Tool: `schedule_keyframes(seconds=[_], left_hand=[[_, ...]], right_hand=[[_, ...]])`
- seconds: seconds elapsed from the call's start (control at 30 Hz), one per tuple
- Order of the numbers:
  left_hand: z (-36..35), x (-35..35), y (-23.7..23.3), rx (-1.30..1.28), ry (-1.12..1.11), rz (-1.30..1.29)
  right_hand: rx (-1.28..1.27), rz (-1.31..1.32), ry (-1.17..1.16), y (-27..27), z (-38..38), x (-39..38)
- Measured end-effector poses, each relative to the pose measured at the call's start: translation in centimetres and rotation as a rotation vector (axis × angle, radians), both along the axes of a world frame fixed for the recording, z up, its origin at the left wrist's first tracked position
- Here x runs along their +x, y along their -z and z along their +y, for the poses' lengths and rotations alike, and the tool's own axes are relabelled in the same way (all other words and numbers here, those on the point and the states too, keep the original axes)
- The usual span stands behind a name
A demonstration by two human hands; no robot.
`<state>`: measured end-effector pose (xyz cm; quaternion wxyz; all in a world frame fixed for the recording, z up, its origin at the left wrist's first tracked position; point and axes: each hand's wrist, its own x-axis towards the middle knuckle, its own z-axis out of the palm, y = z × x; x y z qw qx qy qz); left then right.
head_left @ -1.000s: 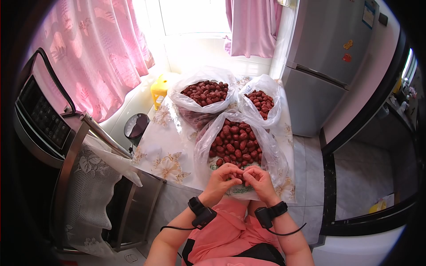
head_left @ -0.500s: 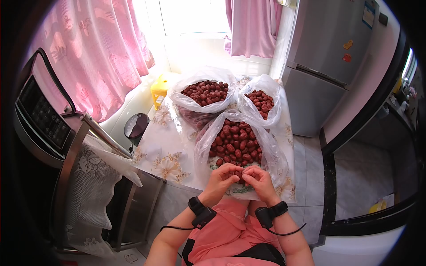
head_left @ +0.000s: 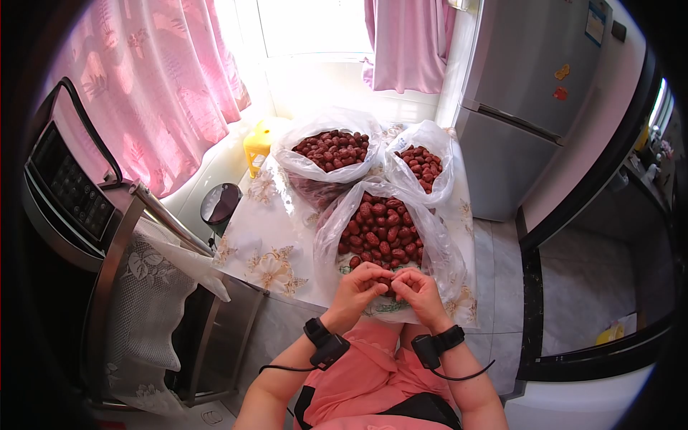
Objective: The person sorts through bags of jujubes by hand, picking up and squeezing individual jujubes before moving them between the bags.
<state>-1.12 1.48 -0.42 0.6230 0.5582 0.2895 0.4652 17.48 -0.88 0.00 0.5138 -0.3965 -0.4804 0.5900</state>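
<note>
Both hands are in view at the near edge of the desk, which is covered with a white cloth printed with flowers. The left hand and the right hand are raised over the near plastic bag, fingertips facing each other and close together. The fingers of both hands are closed about a single red date, largely concealed by them; the exact contact of each fingertip is too small to tell. The date is located between the two hands, above the near lip of the bag.

The near bag is open at the top and contains a pile of dates; green print shows on its plastic near the hands. Behind it, two further open bags also contain dates: the far left bag and the smaller far right bag.

Each wrist bears a black strap with a box and a cable: left strap, right strap. A yellow stool is noted beyond the left side of the desk. A grey fridge stands to the right; a pink curtain hangs at the left.
</note>
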Motion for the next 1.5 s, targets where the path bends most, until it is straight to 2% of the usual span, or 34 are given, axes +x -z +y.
schedule_keyframes(seconds=[0.07, 0.13, 0.27, 0.33, 0.43, 0.47, 0.53, 0.57, 0.63, 0.87, 0.97, 1.03, 1.5], left_hand=[[-0.1, 0.1, 0.0, 0.061, -0.020, 0.048], [-0.5, 0.2, -0.1, -0.019, 0.015, 0.044], [-0.3, 0.0, 0.5, -0.015, 0.055, 0.093], [-0.4, 0.3, 0.2, -0.159, 0.034, -0.048], [-0.1, 0.1, -0.2, -0.185, 0.008, -0.032], [0.0, 0.1, -0.1, -0.185, 0.008, -0.032], [0.0, 0.0, 0.2, 0.091, -0.020, 0.077], [0.0, 0.0, 0.3, 0.091, -0.020, 0.078], [-0.3, 0.0, 0.6, -0.113, 0.040, -0.020], [-0.2, 0.0, 0.6, -0.026, 0.015, 0.094], [-0.2, 0.2, 0.6, -0.013, -0.018, 0.006], [-0.2, 0.1, 0.4, -0.125, 0.002, -0.088], [-0.3, 0.0, 0.3, -0.141, 0.005, -0.094]], right_hand=[[-0.011, 0.023, 0.001, -0.1, 0.0, 0.0], [-0.015, 0.038, -0.013, 0.0, 0.1, 0.0], [0.014, 0.062, -0.021, 0.3, 0.1, -0.1], [-0.013, 0.053, -0.016, 0.3, 0.1, 0.0], [-0.031, 0.057, -0.011, -0.4, 0.0, -0.1], [-0.030, 0.057, -0.011, -0.3, 0.0, -0.1], [-0.032, 0.073, -0.015, -0.1, 0.0, 0.0], [-0.032, 0.073, -0.015, -0.1, 0.1, 0.0], [-0.032, 0.065, -0.017, -0.1, 0.0, 0.0], [-0.017, 0.044, -0.001, 0.2, 0.1, 0.0], [-0.009, 0.052, -0.003, 0.4, 0.1, 0.1], [-0.003, 0.037, 0.000, 0.4, 0.1, 0.1], [-0.002, 0.040, -0.005, 0.4, 0.0, 0.0]])
